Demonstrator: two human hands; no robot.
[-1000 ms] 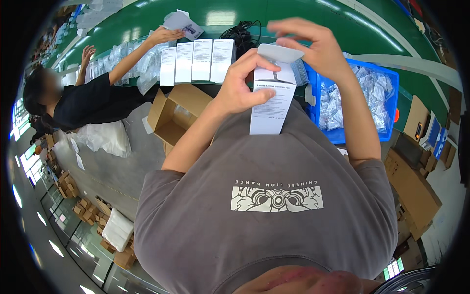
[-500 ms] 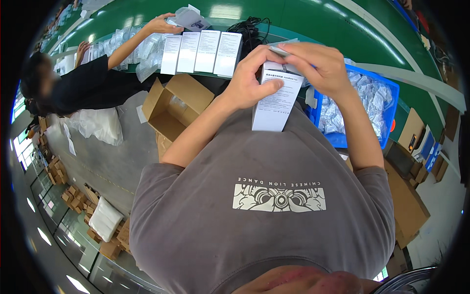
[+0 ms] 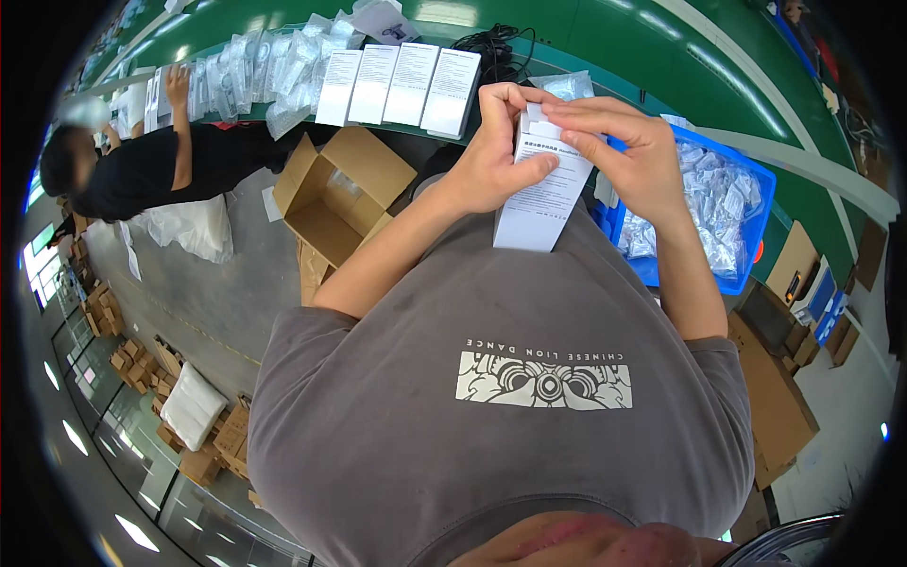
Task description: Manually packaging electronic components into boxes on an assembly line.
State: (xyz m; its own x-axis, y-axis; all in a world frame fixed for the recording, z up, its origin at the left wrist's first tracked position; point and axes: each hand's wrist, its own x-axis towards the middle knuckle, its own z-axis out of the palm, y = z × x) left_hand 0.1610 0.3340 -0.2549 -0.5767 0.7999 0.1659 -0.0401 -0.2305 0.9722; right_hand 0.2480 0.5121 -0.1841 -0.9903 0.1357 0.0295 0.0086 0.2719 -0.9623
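A tall white carton point(image 3: 537, 210) with printed text on its face is held close to my chest. My left hand point(image 3: 499, 142) wraps round its left side, with the thumb pressed on the printed face. At the carton's top end, my right hand point(image 3: 628, 156) has its fingers closed over the white flap point(image 3: 537, 115); its fingertips lie close to those of the left. What is inside the carton cannot be seen. Just beyond my hands, a clear plastic bag point(image 3: 567, 85) lies on the green table point(image 3: 605, 47).
Several similar white cartons point(image 3: 402, 90) stand in a row at the table edge, beside bagged items point(image 3: 255, 80) and black cables point(image 3: 496, 52). A blue bin point(image 3: 761, 203) of plastic packets stands at right. An open cardboard box point(image 3: 345, 194) sits at left, near a co-worker in black point(image 3: 142, 170).
My right hand's fingers have come down over the carton's top flap. The co-worker's hand has drawn back left from the row of cartons, leaving a printed bag behind them.
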